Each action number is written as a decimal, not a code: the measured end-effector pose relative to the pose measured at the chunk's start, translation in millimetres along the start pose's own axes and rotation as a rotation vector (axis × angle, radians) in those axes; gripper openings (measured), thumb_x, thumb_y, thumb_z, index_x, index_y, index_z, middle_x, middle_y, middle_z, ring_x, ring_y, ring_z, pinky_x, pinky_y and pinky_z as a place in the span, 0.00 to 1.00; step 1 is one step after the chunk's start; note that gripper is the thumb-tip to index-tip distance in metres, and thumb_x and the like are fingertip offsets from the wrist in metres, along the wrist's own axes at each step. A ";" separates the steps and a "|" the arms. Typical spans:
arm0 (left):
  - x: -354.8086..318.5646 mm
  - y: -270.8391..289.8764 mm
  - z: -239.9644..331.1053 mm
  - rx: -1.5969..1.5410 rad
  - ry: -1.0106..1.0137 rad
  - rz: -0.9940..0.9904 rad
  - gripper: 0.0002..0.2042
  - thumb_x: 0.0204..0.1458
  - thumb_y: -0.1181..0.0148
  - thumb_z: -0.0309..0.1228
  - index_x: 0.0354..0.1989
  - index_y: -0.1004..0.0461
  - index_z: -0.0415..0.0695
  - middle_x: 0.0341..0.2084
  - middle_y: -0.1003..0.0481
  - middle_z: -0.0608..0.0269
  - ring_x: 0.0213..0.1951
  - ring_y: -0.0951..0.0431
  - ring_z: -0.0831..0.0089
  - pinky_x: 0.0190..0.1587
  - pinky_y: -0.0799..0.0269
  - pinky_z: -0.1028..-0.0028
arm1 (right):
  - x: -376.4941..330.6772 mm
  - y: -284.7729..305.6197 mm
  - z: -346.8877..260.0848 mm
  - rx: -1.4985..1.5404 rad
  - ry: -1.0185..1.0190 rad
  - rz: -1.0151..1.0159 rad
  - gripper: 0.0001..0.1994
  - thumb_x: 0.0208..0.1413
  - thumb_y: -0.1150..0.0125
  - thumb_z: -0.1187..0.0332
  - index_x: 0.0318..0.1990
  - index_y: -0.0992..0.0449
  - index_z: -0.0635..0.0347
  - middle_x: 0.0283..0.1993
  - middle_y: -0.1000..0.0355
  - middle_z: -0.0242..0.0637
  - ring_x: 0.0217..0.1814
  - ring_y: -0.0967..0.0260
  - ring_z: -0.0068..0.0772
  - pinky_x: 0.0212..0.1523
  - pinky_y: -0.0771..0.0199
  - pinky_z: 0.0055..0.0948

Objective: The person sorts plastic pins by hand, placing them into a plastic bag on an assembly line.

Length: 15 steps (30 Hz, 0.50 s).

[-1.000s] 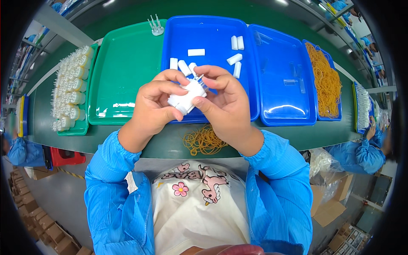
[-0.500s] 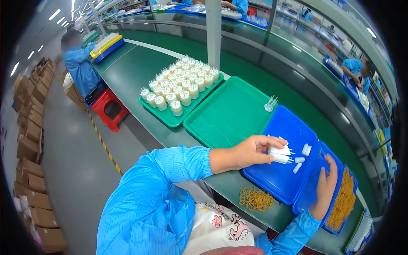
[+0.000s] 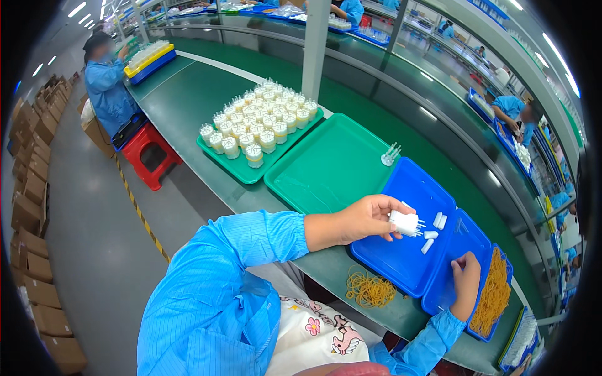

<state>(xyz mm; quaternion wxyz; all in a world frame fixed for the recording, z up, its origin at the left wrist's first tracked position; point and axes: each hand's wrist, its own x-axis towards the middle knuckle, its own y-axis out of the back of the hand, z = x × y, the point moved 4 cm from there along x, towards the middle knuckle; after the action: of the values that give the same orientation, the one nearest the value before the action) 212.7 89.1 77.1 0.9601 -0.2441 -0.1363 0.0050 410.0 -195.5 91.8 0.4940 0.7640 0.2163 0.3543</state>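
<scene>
My left hand (image 3: 375, 218) is closed around a bundle of white tubes (image 3: 403, 223). Thin white prongs stick out of the bundle's right end. It is held above a blue tray (image 3: 392, 266), where several loose white tubes (image 3: 429, 242) lie just beyond the prongs. Over a second blue tray (image 3: 440, 299) to the right is my right hand (image 3: 466, 282), its fingers bent in toward the thumb. Whatever is between those fingertips, if anything, is too small to make out.
Yellow-brown rubber bands fill a blue tray (image 3: 494, 291) at right; a loose pile of rubber bands (image 3: 370, 288) lies nearer me. Left are a green tray (image 3: 295, 182) and white banded bundles (image 3: 254, 128). A pronged white part (image 3: 390, 155) stands by a post (image 3: 313, 56). A co-worker (image 3: 106, 84) sits far left.
My right hand has drawn back toward me, and its spread fingers have curled in. My left hand has turned the bundle slightly, still gripping it. The whole view has shifted a little.
</scene>
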 end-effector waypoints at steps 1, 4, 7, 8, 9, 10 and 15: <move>-0.3 -1.3 -2.7 -0.005 0.010 -0.011 0.14 0.59 0.44 0.24 0.53 0.29 0.40 0.57 0.30 0.51 0.45 0.21 0.67 0.40 0.21 0.75 | 0.5 -0.1 4.5 0.184 -0.122 -0.033 0.10 0.46 0.35 0.81 0.32 0.32 0.63 0.35 0.28 0.39 0.36 0.29 0.35 0.36 0.27 0.31; -2.8 0.4 -8.1 -0.046 0.039 0.024 0.14 0.58 0.43 0.22 0.52 0.28 0.40 0.60 0.33 0.51 0.48 0.22 0.65 0.42 0.21 0.73 | 9.5 1.0 -29.1 0.753 -0.265 0.026 0.05 0.55 0.38 0.77 0.36 0.29 0.62 0.34 0.28 0.37 0.34 0.29 0.27 0.33 0.27 0.26; -3.8 -0.4 -7.6 0.020 -0.013 0.055 0.14 0.58 0.44 0.21 0.53 0.26 0.41 0.60 0.33 0.52 0.54 0.25 0.64 0.45 0.20 0.71 | 10.2 -8.2 -77.7 1.321 -0.246 0.108 0.05 0.60 0.42 0.74 0.42 0.28 0.63 0.33 0.27 0.37 0.32 0.29 0.24 0.32 0.26 0.24; -1.5 -2.4 -8.4 0.015 0.008 0.042 0.14 0.58 0.44 0.21 0.53 0.26 0.41 0.60 0.33 0.52 0.54 0.25 0.64 0.45 0.20 0.71 | 10.0 -12.9 -89.1 1.515 -0.194 0.104 0.07 0.62 0.44 0.73 0.45 0.28 0.64 0.33 0.27 0.37 0.31 0.29 0.24 0.31 0.26 0.24; 0.2 -4.8 -9.7 0.013 0.017 0.033 0.15 0.57 0.43 0.21 0.53 0.27 0.41 0.60 0.32 0.52 0.55 0.25 0.64 0.46 0.20 0.71 | 6.4 -18.0 -97.6 1.512 -0.221 0.122 0.07 0.62 0.44 0.73 0.45 0.28 0.64 0.33 0.27 0.37 0.31 0.29 0.24 0.31 0.26 0.24; -0.9 -3.9 -9.4 0.011 0.018 0.034 0.16 0.57 0.42 0.21 0.54 0.27 0.41 0.60 0.32 0.52 0.55 0.26 0.63 0.46 0.20 0.70 | 5.4 -23.2 -108.8 1.504 -0.199 0.124 0.07 0.62 0.45 0.73 0.45 0.29 0.65 0.32 0.27 0.39 0.30 0.29 0.26 0.30 0.26 0.24; -3.7 3.6 1.5 -0.013 -0.047 0.063 0.14 0.49 0.38 0.16 0.45 0.25 0.42 0.57 0.31 0.46 0.55 0.25 0.54 0.45 0.17 0.66 | 4.2 -35.1 -114.7 1.423 -0.176 0.122 0.08 0.61 0.44 0.76 0.47 0.28 0.68 0.34 0.25 0.45 0.28 0.27 0.29 0.28 0.27 0.25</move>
<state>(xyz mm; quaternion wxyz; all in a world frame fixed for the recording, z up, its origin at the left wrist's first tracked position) 208.9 92.7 75.7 0.9544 -0.2542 -0.1513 0.0401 326.8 -109.0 91.2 -0.1285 0.9373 0.3109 0.0916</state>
